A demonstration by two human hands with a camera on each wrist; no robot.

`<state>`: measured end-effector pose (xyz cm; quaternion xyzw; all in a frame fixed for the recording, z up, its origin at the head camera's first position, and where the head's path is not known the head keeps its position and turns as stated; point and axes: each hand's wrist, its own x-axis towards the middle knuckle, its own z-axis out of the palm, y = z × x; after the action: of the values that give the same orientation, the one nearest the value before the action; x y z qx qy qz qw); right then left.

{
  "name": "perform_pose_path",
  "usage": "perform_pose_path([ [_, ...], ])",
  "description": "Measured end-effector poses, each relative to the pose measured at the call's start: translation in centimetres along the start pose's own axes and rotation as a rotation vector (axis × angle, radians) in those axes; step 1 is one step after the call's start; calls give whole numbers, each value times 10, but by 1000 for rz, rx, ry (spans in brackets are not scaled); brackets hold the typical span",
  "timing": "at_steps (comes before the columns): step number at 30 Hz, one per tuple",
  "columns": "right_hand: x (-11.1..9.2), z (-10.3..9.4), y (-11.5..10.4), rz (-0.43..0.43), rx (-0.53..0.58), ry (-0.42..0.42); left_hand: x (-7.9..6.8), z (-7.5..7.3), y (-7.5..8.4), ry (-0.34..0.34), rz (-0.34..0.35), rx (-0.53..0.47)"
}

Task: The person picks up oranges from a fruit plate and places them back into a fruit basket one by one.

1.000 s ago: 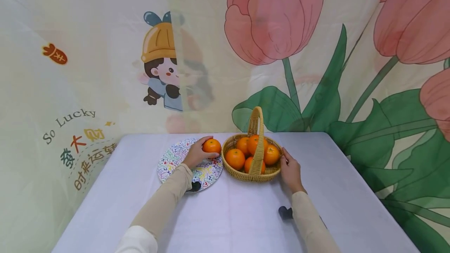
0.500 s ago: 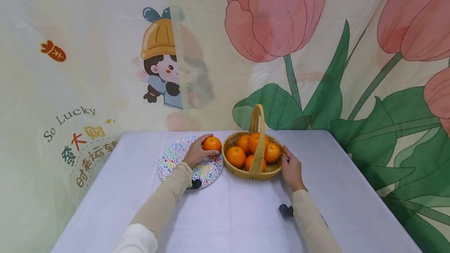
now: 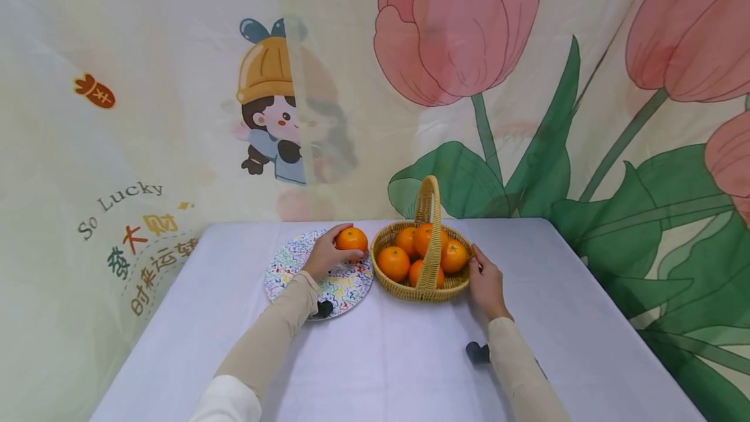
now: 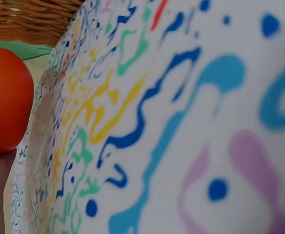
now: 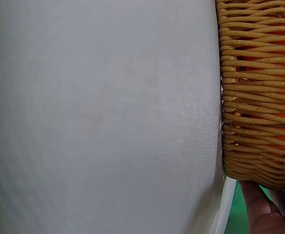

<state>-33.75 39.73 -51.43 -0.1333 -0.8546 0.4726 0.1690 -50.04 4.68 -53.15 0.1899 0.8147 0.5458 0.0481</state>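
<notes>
My left hand (image 3: 330, 254) holds an orange (image 3: 351, 239) between fingers and thumb, over the right part of a round plate (image 3: 287, 266) with a multicoloured squiggle pattern. In the left wrist view the same orange (image 4: 8, 105) shows at the left edge, close over the patterned surface. Just right of the plate stands a wicker basket (image 3: 404, 292) with a tall arched handle, several oranges (image 3: 393, 264) inside. At its right end my right hand (image 3: 486, 284) grips the rim. The right wrist view has my fingers (image 5: 254, 197) against the woven side of the basket (image 5: 259, 117).
A white cloth (image 3: 381, 370) covers the table. Behind it hangs a curtain (image 3: 351, 83) printed with tulips and a cartoon figure. Black wrist-worn devices show beside the left wrist (image 3: 323, 309) and right wrist (image 3: 477, 353).
The left hand and its orange have shifted very slightly left over the plate. Right hand and basket keep their place; the head view has moved a little.
</notes>
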Motion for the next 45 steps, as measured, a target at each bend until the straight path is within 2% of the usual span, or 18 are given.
perform_pose_path([
  [7, -2, 0, 2, -2, -13, -7, -6, -6, 11, 25, -16, 15],
  [11, -2, 1, 3, -19, -7, 4, -5, -9, 21, 40, 1, 25],
  [16, 0, 1, 3, -33, -7, 17, -1, -9, 34, 31, 36, -20],
  [22, -1, -1, 2, -34, -14, 13, 3, 0, 50, 15, 100, -72],
  [35, 0, -2, 1, -24, -10, 17, 8, 23, 71, -39, 134, -61],
  [45, 1, -2, 2, -10, -26, -4, 13, 41, 80, -66, 130, 4],
])
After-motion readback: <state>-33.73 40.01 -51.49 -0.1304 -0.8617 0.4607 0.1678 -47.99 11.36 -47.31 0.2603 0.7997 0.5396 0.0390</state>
